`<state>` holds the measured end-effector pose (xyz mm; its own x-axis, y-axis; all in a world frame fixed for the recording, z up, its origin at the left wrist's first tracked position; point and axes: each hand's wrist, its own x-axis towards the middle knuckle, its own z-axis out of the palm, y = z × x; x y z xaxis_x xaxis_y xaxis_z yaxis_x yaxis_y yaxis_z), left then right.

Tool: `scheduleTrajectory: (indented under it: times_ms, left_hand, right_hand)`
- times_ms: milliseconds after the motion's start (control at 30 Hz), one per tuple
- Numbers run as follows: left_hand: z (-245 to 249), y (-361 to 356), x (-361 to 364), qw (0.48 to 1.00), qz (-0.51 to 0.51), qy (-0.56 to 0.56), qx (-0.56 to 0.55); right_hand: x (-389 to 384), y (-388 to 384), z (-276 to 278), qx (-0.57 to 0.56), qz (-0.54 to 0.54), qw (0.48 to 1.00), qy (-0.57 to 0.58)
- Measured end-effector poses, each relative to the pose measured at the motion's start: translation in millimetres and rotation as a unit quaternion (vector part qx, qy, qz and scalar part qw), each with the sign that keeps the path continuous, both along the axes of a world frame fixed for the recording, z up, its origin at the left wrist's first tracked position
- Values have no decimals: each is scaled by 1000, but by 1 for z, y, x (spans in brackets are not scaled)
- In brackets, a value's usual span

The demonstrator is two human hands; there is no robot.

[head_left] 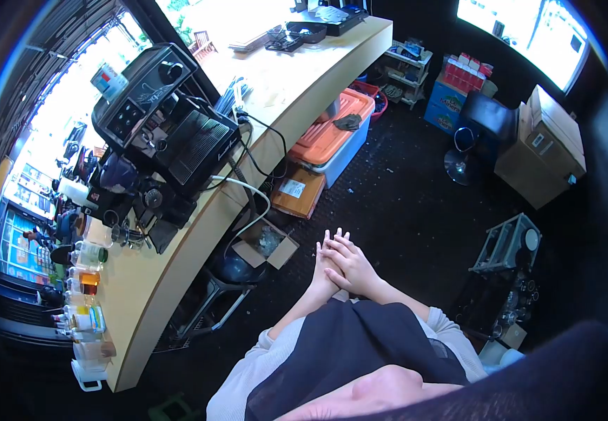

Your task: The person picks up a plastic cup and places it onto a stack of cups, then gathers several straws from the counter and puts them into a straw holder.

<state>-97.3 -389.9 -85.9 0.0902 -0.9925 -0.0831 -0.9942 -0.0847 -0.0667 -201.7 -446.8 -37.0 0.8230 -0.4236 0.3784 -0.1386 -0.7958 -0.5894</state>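
Observation:
My two bare hands meet in front of my dark apron (346, 337), above the dark floor. My right hand (354, 266) lies across my left hand (323, 272), and its fingers are stretched out over the left fingers. The left fingertips point away from me, and part of that hand is hidden beneath the right. No object shows in either hand. Left of them, lower down, stands an open cardboard box (265, 245) with clear plastic inside.
A curved wooden counter (177, 252) runs along the left, bearing an espresso machine (163, 119) and several bottles. Under it sit a bin with an orange lid (335, 126) and a stool (213, 302). To the right are a large carton (543, 151), a swivel chair (486, 119) and a grey cart (504, 242).

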Motion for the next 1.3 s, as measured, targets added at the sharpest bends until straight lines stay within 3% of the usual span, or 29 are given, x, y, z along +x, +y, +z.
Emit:
scheduleTrajectory:
  times_ms: [433, 767, 1300]
  left_hand:
    - [-10, -173, 61, 999, -32, -16, -15]
    - [27, -287, 189, 997, 56, -58, -2]
    - [29, -394, 301, 967, 209, 49, -137]
  right_hand:
    - [49, -154, -13, 54, -80, 995, 1]
    - [192, -288, 19, -19, 19, 1000, 0]
    - [314, -414, 17, 1, 116, 993, -34]
